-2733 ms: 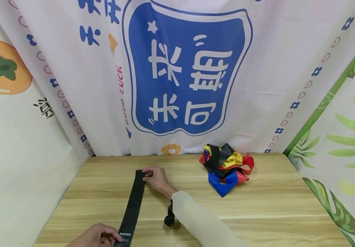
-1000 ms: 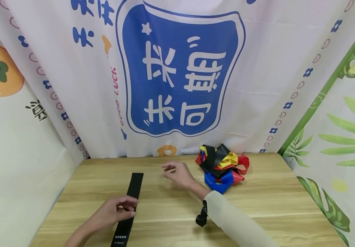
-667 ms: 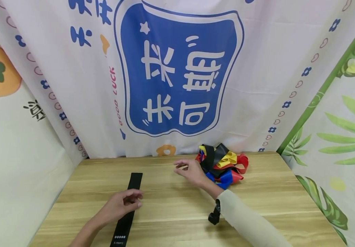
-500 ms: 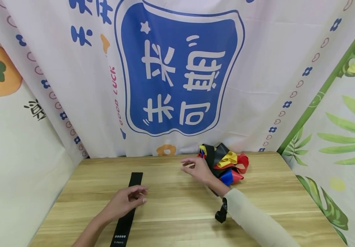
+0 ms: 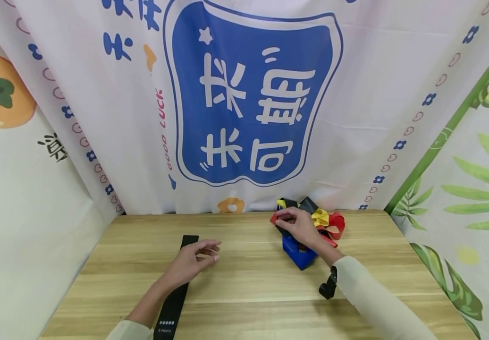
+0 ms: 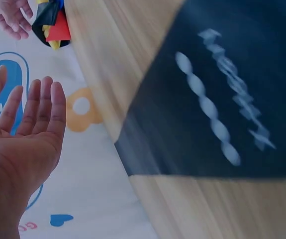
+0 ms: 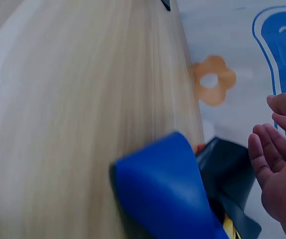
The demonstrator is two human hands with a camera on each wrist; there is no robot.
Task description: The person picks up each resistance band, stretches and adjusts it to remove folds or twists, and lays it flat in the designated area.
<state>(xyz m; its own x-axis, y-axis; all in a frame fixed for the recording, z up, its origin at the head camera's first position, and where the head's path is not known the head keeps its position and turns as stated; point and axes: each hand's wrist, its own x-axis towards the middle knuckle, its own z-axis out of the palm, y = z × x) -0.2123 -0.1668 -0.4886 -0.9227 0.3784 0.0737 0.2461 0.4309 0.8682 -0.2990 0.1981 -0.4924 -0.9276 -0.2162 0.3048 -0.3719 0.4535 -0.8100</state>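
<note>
A black resistance band (image 5: 173,302) lies flat and lengthwise on the left part of the table, with white dots and small lettering near its front end. My left hand (image 5: 191,262) hovers over its middle, fingers apart and holding nothing; in the left wrist view the palm of the left hand (image 6: 26,134) faces the camera. At the back right lies a tangled pile of bands (image 5: 299,255) in blue, black, yellow and red. My right hand (image 5: 301,227) hovers over the pile's left side, fingertips near a red loop. In the right wrist view its fingers (image 7: 267,149) are relaxed, with nothing between them.
A wooden table (image 5: 236,283) carries everything and ends at a printed white curtain (image 5: 367,94) behind. Patterned cloth (image 5: 15,198) hangs at the left, leaf-print cloth (image 5: 482,226) at the right. A black strap device (image 5: 328,285) sits on the right wrist.
My right hand has left the black band's far end and moved right to the colourful pile. My left hand has let go of the band's near end and moved forward and right.
</note>
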